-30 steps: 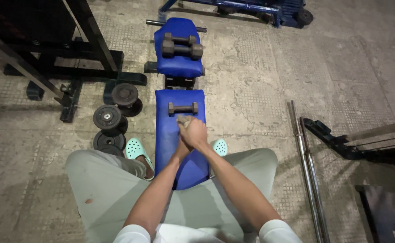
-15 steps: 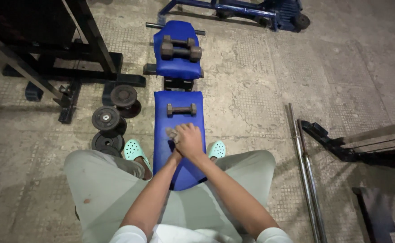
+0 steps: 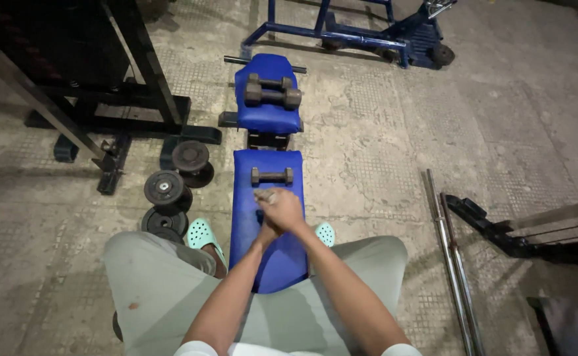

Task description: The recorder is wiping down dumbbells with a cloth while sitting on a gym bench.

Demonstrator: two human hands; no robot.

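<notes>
step: wiping bench (image 3: pixel 266 260) | right hand (image 3: pixel 284 209) clasps rag (image 3: pixel 266 196), left hand (image 3: pixel 267 229) tucked beneath, grip unclear | next likely: press, clear dumbbell (image 3: pixel 271 176) just ahead

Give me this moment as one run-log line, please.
right hand: pressing grey cloth on blue bench | left hand: under right, mostly hidden | small dumbbell: just beyond cloth

The person sits astride a blue bench (image 3: pixel 266 217). The right hand (image 3: pixel 284 209) lies over the left hand (image 3: pixel 267 227) and presses a small grey cloth (image 3: pixel 264 196) on the pad. A small dumbbell (image 3: pixel 271 176) lies just beyond the cloth. Two bigger dumbbells (image 3: pixel 272 92) rest on the far pad.
</notes>
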